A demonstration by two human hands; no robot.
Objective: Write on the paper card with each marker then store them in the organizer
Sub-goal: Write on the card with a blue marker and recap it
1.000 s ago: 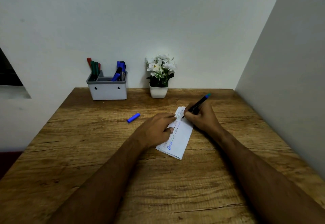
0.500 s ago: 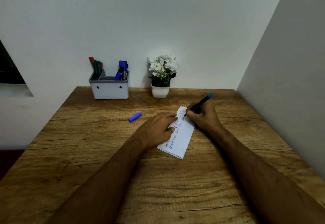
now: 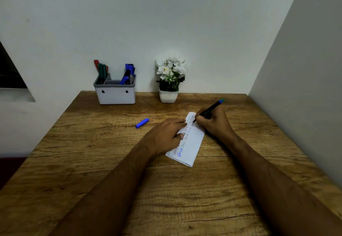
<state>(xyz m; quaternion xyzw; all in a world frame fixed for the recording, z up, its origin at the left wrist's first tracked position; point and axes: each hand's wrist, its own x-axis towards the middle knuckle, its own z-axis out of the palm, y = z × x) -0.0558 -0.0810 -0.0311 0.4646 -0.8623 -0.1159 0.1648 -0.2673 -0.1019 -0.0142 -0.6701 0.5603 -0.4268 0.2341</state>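
A white paper card [image 3: 192, 143] with several handwritten words lies tilted in the middle of the wooden table [image 3: 129, 189]. My left hand [image 3: 167, 135] presses flat on the card's left side, fingers stretched out. My right hand [image 3: 212, 122] grips a black marker [image 3: 210, 110] with a blue-green end, its tip on the card's far end. A blue marker cap [image 3: 142, 123] lies loose on the table left of the card. The grey-white organizer [image 3: 115, 94] stands at the back left and holds red, green, blue and black markers.
A small white pot with white flowers [image 3: 170, 80] stands at the back edge, right of the organizer. A wall [image 3: 305, 87] runs close along the table's right side. The table's left edge drops off beside a dark opening.
The marker tip has shifted slightly on the far end of the card. My left hand stays on the card. The view has drifted a little.
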